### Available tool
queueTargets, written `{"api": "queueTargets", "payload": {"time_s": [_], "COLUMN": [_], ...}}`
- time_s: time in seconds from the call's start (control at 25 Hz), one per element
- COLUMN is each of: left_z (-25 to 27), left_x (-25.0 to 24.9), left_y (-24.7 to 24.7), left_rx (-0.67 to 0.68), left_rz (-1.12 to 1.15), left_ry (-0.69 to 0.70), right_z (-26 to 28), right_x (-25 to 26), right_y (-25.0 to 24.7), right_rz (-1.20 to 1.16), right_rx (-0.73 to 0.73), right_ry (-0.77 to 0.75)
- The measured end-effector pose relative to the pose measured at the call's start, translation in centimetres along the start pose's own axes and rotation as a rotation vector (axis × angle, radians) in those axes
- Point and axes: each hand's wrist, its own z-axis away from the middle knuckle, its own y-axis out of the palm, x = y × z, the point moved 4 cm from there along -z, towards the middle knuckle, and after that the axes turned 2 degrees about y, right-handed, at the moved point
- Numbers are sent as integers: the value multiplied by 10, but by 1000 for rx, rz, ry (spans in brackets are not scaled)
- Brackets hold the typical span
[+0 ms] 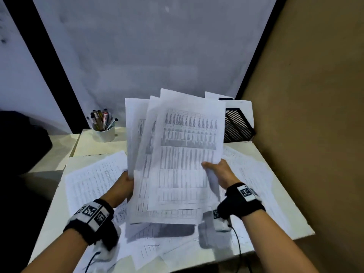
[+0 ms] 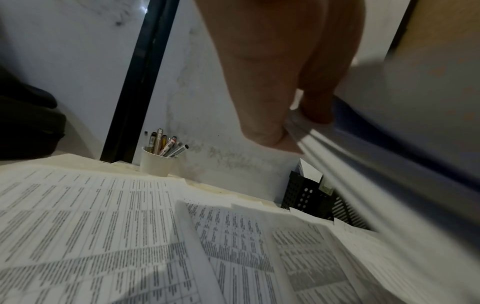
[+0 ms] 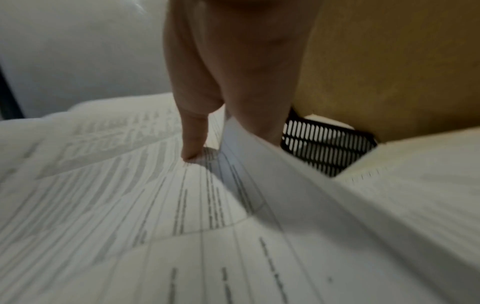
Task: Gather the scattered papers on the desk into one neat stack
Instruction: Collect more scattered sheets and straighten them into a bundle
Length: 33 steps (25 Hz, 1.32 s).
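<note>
A fanned bundle of printed sheets [image 1: 177, 154] is held up above the desk, tilted toward me, its sheets out of line. My left hand [image 1: 126, 180] grips the bundle's left edge; in the left wrist view the thumb and fingers [image 2: 306, 115] pinch the paper edges [image 2: 337, 152]. My right hand [image 1: 218, 170] holds the right edge, thumb on the front; in the right wrist view the thumb [image 3: 193, 139] presses on the top sheet [image 3: 155, 205]. More printed sheets [image 1: 92, 178] lie scattered flat on the desk [image 1: 299, 231] beneath and on both sides.
A white cup of pens [image 1: 103, 127] stands at the back left of the desk. A black mesh paper tray [image 1: 238, 125] with sheets in it sits at the back right corner. A brown wall [image 1: 315, 115] runs along the right; a dark bag [image 1: 21, 142] lies left.
</note>
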Motion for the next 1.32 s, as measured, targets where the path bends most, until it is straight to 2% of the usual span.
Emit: {"api": "queueTargets", "payload": {"time_s": [0.08, 0.16, 0.28, 0.4, 0.52, 0.64, 0.8, 1.0, 1.12, 1.2, 1.32], "left_z": [5, 8, 4, 2, 2, 4, 1, 0, -3, -8, -16], "left_x": [-6, -5, -8, -23, -25, -18, -22, -16, -18, -7, 24], "left_y": [5, 2, -1, -4, 1, 9, 10, 15, 4, 6, 28], "left_rx": [7, -55, -89, -132, -163, -160, -208, -250, -291, -252, -112], "left_rz": [52, 225, 426, 326, 304, 335, 363, 305, 318, 284, 144], "left_ry": [24, -16, -59, 106, 171, 167, 181, 82, 132, 105, -17], "right_z": [5, 13, 21, 26, 30, 31, 30, 32, 27, 24, 13], "right_x": [-8, -7, 9, 29, 34, 23, 28, 22, 32, 27, 17], "right_y": [20, 32, 29, 29, 34, 38, 37, 43, 40, 42, 41], "right_rz": [-117, -216, -14, -9, -28, 17, -29, 52, -50, -47, -97], "right_rx": [110, 163, 53, 45, 155, 216, 218, 191, 191, 195, 126], "right_ry": [49, 54, -105, -245, -304, -273, -281, -217, -235, -206, -131]}}
